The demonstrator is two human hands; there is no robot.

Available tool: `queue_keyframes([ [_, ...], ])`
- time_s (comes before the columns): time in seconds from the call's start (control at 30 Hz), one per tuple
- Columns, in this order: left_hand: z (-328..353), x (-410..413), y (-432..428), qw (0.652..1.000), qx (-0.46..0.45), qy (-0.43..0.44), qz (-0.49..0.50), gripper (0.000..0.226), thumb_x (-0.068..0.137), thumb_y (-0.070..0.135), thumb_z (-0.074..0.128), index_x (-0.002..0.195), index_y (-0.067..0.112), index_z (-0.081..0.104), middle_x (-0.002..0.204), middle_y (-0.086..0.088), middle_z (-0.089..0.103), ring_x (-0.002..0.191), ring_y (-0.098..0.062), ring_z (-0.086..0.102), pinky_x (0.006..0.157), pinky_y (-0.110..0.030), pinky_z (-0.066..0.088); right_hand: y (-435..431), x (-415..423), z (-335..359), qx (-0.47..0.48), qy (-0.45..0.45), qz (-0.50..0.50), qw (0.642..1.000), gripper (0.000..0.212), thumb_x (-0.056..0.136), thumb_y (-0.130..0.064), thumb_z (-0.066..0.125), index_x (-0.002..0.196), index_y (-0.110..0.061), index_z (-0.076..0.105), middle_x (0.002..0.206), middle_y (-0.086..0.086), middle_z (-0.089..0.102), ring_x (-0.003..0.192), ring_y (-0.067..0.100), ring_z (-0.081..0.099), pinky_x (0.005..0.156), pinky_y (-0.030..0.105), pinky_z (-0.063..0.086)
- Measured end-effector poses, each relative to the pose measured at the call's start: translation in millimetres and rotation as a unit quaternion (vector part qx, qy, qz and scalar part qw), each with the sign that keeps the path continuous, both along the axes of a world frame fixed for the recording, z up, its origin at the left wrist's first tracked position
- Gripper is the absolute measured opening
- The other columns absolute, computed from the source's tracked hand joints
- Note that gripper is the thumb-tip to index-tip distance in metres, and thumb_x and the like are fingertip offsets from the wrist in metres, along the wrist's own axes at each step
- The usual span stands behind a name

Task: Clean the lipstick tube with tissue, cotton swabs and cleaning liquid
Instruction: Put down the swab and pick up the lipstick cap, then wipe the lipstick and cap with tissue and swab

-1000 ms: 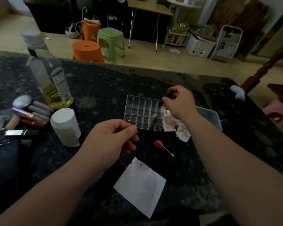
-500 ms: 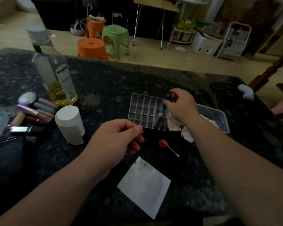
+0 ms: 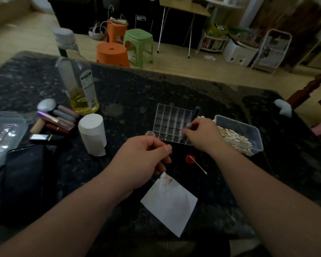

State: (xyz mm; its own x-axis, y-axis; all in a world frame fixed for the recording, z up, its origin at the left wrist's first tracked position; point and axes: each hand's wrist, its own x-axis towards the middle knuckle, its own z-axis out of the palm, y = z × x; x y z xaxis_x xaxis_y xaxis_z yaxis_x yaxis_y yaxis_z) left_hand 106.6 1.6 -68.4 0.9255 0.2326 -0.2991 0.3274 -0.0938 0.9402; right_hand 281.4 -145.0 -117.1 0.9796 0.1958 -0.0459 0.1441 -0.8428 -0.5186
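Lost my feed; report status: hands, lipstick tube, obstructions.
Left hand curled, nothing seen inside. Right hand pinches lipstick tube at clear organizer. Swab, stained tissue nearby, not blocking.

Looking down over a dark speckled table [image 3: 137, 93]. At centre, right hand [image 3: 202, 136] gripping a dark lipstick tube [image 3: 188, 126] upright at the near right corner of a clear gridded organizer [image 3: 170, 121]. Left hand [image 3: 146, 158] just nearer, fingers curled, thumb pressed to forefinger. Below it, a white tissue [image 3: 170, 203] smeared red at its far corner. Between the forearms, a red cap [image 3: 189, 158] touching a cotton swab [image 3: 199, 166]. To the right, a clear box of swabs [image 3: 237, 134]; to the left, a bottle of yellow liquid [image 3: 82, 89].
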Motion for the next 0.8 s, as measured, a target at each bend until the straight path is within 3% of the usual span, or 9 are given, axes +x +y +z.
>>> queue_keyframes([
  [0.07, 0, -4, 1, 1.000, 0.022, 0.000, -0.016, 0.012, 0.093, 0.028, 0.066, 0.084, 0.024, 0.073, 0.077, 0.006, 0.076, 0.066, -0.010, 0.071, 0.068, -0.025, 0.060, -2, -5, 9, 0.040, -0.016, -0.008, 0.999, 0.009, 0.085, -0.028, 0.070, 0.079, -0.025, 0.064, 0.078, -0.007, 0.070, 0.073, 0.008, 0.067, 0.064, 0.029, 0.057],
  [0.1, 1, -6, 2, 0.999, 0.041, 0.000, -0.023, 0.009, 0.092, 0.029, 0.067, 0.085, 0.026, 0.073, 0.077, 0.006, 0.076, 0.068, -0.009, 0.072, 0.068, -0.024, 0.061, -3, -10, 17, 0.067, -0.020, -0.006, 0.998, 0.011, 0.085, -0.026, 0.070, 0.076, -0.023, 0.063, 0.074, -0.007, 0.071, 0.066, 0.002, 0.067, 0.059, 0.024, 0.056],
  [0.17, 1, -10, 4, 0.994, 0.102, -0.005, -0.034, 0.003, 0.090, 0.032, 0.070, 0.086, 0.032, 0.070, 0.079, 0.007, 0.074, 0.071, -0.007, 0.070, 0.070, -0.024, 0.060, -4, -30, 41, 0.112, -0.009, -0.001, 0.994, 0.013, 0.087, -0.020, 0.069, 0.076, -0.018, 0.063, 0.066, -0.007, 0.068, 0.055, -0.002, 0.062, 0.046, 0.013, 0.044],
  [0.3, 3, -19, 8, 0.977, 0.198, -0.035, -0.078, 0.028, 0.083, 0.046, 0.073, 0.106, 0.043, 0.058, 0.097, 0.021, 0.062, 0.088, 0.003, 0.061, 0.071, -0.011, 0.045, -7, -90, 82, 0.201, 0.142, 0.024, 0.969, 0.008, 0.089, -0.022, 0.070, 0.090, -0.014, 0.070, 0.077, 0.004, 0.072, 0.062, 0.014, 0.062, 0.047, 0.023, 0.045],
  [0.37, 5, -26, 7, 0.971, 0.204, -0.060, -0.109, 0.038, 0.080, 0.048, 0.075, 0.114, 0.039, 0.061, 0.099, 0.022, 0.063, 0.090, 0.005, 0.061, 0.072, -0.012, 0.047, -12, -119, 92, 0.239, 0.200, 0.042, 0.949, 0.008, 0.090, -0.019, 0.067, 0.089, -0.012, 0.070, 0.070, 0.006, 0.070, 0.055, 0.015, 0.059, 0.043, 0.022, 0.043],
  [0.47, 6, -38, 1, 0.964, 0.207, -0.088, -0.139, 0.034, 0.080, 0.046, 0.075, 0.111, 0.034, 0.071, 0.092, 0.017, 0.072, 0.085, 0.006, 0.065, 0.077, -0.019, 0.056, -18, -150, 95, 0.282, 0.252, 0.065, 0.924, 0.006, 0.090, -0.011, 0.065, 0.084, -0.010, 0.067, 0.064, 0.003, 0.069, 0.051, 0.013, 0.056, 0.041, 0.021, 0.040],
  [0.6, 3, -50, -5, 0.960, 0.225, -0.075, -0.148, 0.019, 0.084, 0.046, 0.071, 0.101, 0.037, 0.072, 0.079, 0.016, 0.070, 0.075, 0.007, 0.063, 0.069, -0.021, 0.055, -24, -163, 85, 0.309, 0.245, 0.060, 0.917, 0.008, 0.089, -0.010, 0.066, 0.081, -0.009, 0.068, 0.073, 0.016, 0.068, 0.051, 0.015, 0.054, 0.041, 0.023, 0.039],
  [0.8, 2, -59, 6, 0.971, 0.180, -0.016, -0.158, 0.022, 0.085, 0.043, 0.071, 0.102, 0.029, 0.074, 0.081, 0.007, 0.075, 0.070, -0.002, 0.071, 0.069, -0.029, 0.063, -31, -156, 75, 0.394, 0.236, 0.014, 0.888, 0.017, 0.092, -0.021, 0.063, 0.082, -0.009, 0.070, 0.067, 0.009, 0.060, 0.050, 0.014, 0.050, 0.039, 0.023, 0.036],
])
